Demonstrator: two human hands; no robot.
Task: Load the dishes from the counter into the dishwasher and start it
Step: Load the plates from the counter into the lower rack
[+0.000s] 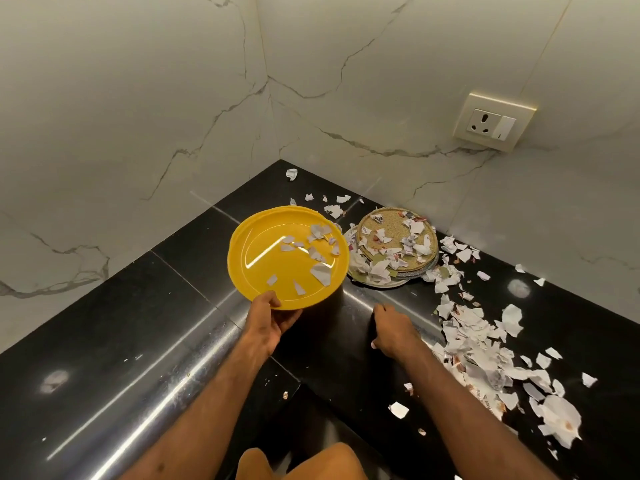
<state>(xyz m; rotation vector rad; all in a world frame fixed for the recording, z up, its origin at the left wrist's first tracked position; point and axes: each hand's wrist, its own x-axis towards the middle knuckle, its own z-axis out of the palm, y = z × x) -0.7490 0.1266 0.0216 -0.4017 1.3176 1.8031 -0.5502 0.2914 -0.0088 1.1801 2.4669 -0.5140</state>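
Left hand: the left hand (pixel 273 320) grips the near rim of the yellow plate (pixel 263 268), thumb curled over the top edge and fingers underneath.
Right hand: the right hand (pixel 393 329) lies knuckles-up on the counter (pixel 173 306), fingers bent down out of sight; whether it pinches anything cannot be told.
Yellow plate: held just above the counter near the corner and tilted a little, with a few paper scraps (pixel 320 271) lying in it.
Other dishes: a stack of plates (pixel 372 233) sits on the counter just right of the yellow plate. The top one is tan and speckled, and torn paper litters it.
Counter: black polished stone with a shiny rounded front edge. Torn paper (pixel 478 358) is strewn thickly along the right side, with a few pieces towards the corner.
Room: white marble-veined walls (pixel 138 116) meet in a corner behind the counter. A cream socket with a switch (pixel 491 123) is set into the right wall.
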